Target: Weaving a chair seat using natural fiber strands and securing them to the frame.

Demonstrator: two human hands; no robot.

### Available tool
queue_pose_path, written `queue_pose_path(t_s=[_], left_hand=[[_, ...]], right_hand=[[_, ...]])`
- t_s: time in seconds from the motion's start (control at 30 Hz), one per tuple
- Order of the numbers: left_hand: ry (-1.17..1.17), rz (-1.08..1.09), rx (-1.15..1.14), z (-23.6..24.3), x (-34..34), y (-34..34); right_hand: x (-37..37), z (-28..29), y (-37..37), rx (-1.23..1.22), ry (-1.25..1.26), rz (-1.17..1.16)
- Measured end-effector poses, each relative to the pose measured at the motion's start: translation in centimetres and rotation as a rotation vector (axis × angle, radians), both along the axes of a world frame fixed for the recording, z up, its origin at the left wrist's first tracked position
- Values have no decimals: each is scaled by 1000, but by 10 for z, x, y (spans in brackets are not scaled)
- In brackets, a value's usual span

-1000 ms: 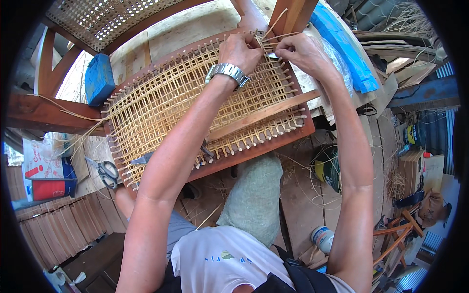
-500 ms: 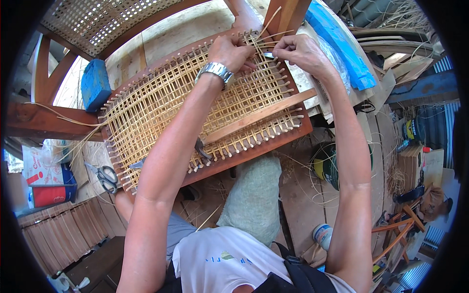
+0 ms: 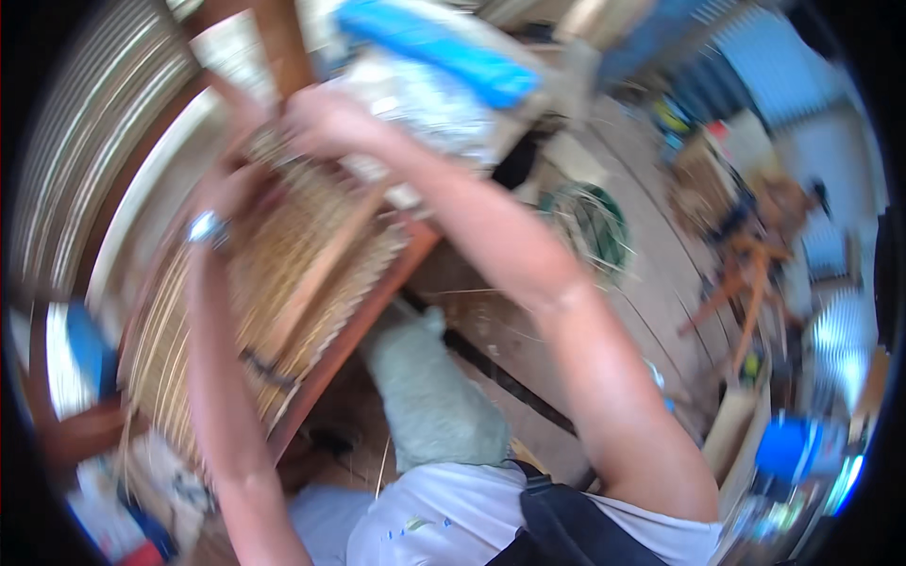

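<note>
Before me lies a woven cane panel (image 3: 269, 259) in a reddish-brown wooden frame (image 3: 351, 344), with peg ends along its edges. My left hand (image 3: 234, 191), a metal watch at its wrist, rests at the panel's far left part. Close by, my right hand (image 3: 326, 123) is at the far corner, its fingers bent. Motion blur smears the fingers of both hands, so any cane strand in them cannot be made out. Across the weave runs a flat wooden strip (image 3: 319, 269). A dark tool (image 3: 267, 370) lies near its lower end.
Beyond my right hand lie a blue wrapped bundle (image 3: 444, 47) and clear plastic (image 3: 425, 108). A pale green sack (image 3: 425, 387) stands below the frame. To the right are a green container (image 3: 599, 226) with loose strands and a wooden stool-like piece (image 3: 750, 269). A blue block (image 3: 90, 344) sits at left.
My view has swung to the right, so the panel and both hands now appear farther left and tilted more steeply. The picture has blurred. Both hands stay near the panel's far corner.
</note>
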State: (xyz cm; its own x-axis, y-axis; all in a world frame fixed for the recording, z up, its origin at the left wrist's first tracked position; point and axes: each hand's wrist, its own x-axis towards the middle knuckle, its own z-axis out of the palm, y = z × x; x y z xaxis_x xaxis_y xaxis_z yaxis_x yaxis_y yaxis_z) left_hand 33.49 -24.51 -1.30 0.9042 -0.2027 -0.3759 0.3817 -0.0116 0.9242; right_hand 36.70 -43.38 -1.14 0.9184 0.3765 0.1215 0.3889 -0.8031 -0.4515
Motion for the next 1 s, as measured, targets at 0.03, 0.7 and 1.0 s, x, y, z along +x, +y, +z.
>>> queue_pose_path(t_s=[0.03,0.7,1.0], left_hand=[[12,-76,15,0,6,13],[-905,-65,1177,-2,-8,-12],[-760,-164,1018,15,-18,-15]], right_hand=[[0,-3,12,4,12,-114],[-36,2,18,333,-124,-541],[-47,12,-50,344,-71,-564]])
